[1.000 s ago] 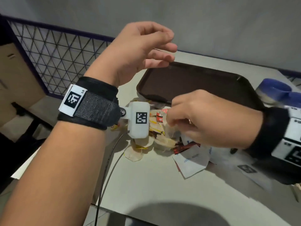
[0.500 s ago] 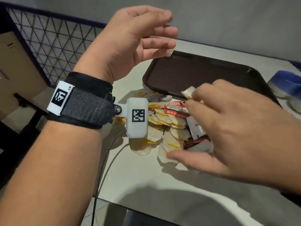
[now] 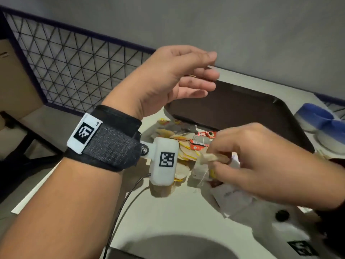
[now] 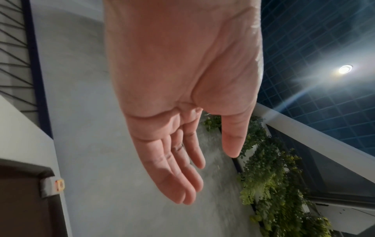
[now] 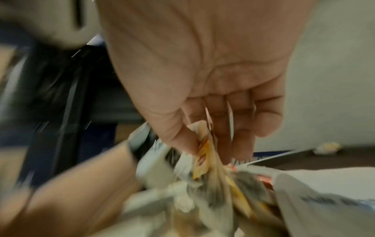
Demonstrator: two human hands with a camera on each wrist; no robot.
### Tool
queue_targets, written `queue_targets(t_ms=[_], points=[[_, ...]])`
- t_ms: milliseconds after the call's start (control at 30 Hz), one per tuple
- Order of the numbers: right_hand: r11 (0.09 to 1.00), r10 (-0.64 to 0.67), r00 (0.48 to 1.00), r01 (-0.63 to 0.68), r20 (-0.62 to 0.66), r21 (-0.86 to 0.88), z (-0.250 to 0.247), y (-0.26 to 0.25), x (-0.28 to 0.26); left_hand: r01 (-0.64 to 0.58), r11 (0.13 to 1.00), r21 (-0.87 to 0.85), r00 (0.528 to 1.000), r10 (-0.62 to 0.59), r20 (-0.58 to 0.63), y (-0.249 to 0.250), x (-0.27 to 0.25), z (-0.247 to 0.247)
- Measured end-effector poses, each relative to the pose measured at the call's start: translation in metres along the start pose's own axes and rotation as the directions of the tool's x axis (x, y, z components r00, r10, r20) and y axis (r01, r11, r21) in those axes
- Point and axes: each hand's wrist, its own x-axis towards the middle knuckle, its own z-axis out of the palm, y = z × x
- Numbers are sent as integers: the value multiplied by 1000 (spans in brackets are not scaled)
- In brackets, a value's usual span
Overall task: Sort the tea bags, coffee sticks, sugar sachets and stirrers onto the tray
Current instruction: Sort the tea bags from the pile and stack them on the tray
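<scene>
Papery tea bags (image 3: 205, 161) are pinched in the right hand (image 3: 261, 163), lifted from the pile (image 3: 184, 146) on the worktop (image 3: 168, 221); left hand (image 3: 168, 79) hovers slack and empty above the brown tray (image 3: 242, 109), likely awaiting a handover.

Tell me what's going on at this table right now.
A person is sorting a pile of drink sachets beside a brown tray. The right hand pinches a tea bag above the pile. The left hand hovers open over the tray's near corner, holding nothing. One small sachet already lies on the tray.
</scene>
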Motion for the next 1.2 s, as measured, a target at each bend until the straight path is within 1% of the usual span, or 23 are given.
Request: queue_targets(t_ms=[33,67,100,167,200,233,267,300,400,500,600,700,800,867,933,1000,1033,1100,1133,1200], points=[[979,62,998,-65,20,195,-12,8,3,20,1000,-10,999,-20,24,-2,1,3],[925,93,995,-99,33,368,-23,17,7,47,999,-17,998,-46,53,-4,2,6],[856,107,994,-111,37,505,-33,25,11,82,996,-25,993,-80,84,-6,2,10],[695,114,993,-99,27,712,-44,35,20,172,984,-38,973,-164,160,-9,3,17],[621,126,992,-98,25,778,-46,39,26,218,975,-47,958,-205,201,-10,2,20],[576,135,991,-98,24,812,-47,43,32,258,964,-66,941,-235,244,-11,2,23],[552,138,990,-95,21,828,-48,47,37,284,954,-91,926,-249,282,-12,1,25],[548,138,990,-92,18,832,-48,50,43,297,948,-115,918,-251,307,-12,0,27],[567,127,992,-78,7,820,-49,57,59,292,946,-141,912,-230,340,-14,0,26],[551,100,994,-26,-34,834,-52,60,73,325,937,-130,904,-267,334,-18,2,23],[541,83,993,22,-79,841,-55,66,83,369,904,-218,894,-281,349,-21,4,23],[560,93,988,52,-125,827,-55,72,89,375,863,-340,916,-289,278,-23,8,24],[574,101,979,88,-177,814,-54,77,92,347,869,-352,937,-305,171,-27,11,26],[568,124,970,104,-210,817,-53,83,91,321,884,-340,947,-306,100,-29,12,26],[536,196,946,118,-258,836,-53,90,89,289,896,-336,956,-291,47,-29,13,25],[471,241,931,135,-274,872,-52,95,87,250,914,-320,963,-268,-12,-28,13,25],[448,232,936,140,-266,883,-51,97,85,235,923,-306,965,-258,-38,-27,13,24],[426,162,957,153,-241,892,-48,96,85,216,938,-273,969,-241,-62,-25,12,25],[432,131,961,165,-243,887,-46,95,85,211,943,-257,969,-235,-69,-24,12,26],[463,121,956,182,-266,868,-44,94,86,207,949,-240,969,-233,-85,-23,11,28]])
